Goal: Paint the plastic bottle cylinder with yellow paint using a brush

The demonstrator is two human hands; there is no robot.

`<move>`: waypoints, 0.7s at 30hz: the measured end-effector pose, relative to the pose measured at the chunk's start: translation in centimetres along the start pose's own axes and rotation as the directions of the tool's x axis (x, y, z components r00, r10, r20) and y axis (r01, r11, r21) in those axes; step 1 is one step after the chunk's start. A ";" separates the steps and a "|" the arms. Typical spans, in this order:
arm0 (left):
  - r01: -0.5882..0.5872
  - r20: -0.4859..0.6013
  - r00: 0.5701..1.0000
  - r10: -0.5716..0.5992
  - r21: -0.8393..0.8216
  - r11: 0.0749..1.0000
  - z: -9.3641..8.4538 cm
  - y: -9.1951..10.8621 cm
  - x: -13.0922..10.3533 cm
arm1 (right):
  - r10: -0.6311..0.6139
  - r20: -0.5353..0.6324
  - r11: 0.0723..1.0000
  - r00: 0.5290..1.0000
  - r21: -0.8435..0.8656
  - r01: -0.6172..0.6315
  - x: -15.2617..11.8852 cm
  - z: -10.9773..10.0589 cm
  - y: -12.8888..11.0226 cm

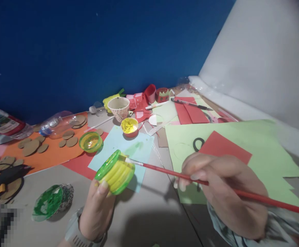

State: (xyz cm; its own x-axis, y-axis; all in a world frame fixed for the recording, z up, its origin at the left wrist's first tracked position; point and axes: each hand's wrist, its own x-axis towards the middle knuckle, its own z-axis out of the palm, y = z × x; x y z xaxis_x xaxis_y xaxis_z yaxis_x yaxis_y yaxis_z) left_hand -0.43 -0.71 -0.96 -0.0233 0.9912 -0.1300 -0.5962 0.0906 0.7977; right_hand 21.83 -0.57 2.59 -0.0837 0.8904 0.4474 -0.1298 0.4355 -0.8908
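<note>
My left hand [100, 202] holds up a small round piece [118, 173] painted in yellow and green bands, its green edge turned up. In my right hand [221, 185] is a red-handled paintbrush [164, 169], pinched between thumb and fingers. The bristle tip touches the piece near its green edge. Beyond it, a small bowl of yellow paint [129, 127] stands on light blue paper [108, 145]. A second yellow and green painted round piece [90, 142] lies to the left. Nearer me on the left sits a patterned dish with green paint [48, 202].
Cardboard discs [31, 146] and a clear plastic bottle [58, 123] lie on orange paper [51, 156]. A black glue gun [2, 178] is at far left. Light green sheets [264, 147] with a red square [225, 147] and scissors [198, 144] lie at right. A patterned cup [119, 107] stands behind.
</note>
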 end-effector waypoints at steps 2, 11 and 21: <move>-0.002 -0.001 1.000 0.002 0.002 1.000 -0.1 0.0 0.0 | -0.018 0.028 1.000 0.999 -0.003 0.018 0.0 0.0 0.0; 0.009 0.004 1.000 -0.009 0.001 1.000 -0.1 0.0 0.1 | 0.012 -0.003 1.000 1.000 -0.010 -0.012 0.0 -0.1 0.0; 0.007 -0.039 0.999 -0.006 0.011 1.000 -0.3 -0.1 -0.1 | 0.006 0.006 1.000 1.000 -0.004 -0.006 -0.1 -0.1 0.0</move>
State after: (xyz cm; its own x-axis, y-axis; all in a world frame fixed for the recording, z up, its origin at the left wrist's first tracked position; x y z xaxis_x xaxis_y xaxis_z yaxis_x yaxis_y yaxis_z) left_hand -0.57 -0.86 -1.18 -0.0509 0.9861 -0.1581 -0.5878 0.0984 0.8030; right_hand 21.89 -0.59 2.52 -0.0909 0.8923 0.4423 -0.1251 0.4304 -0.8939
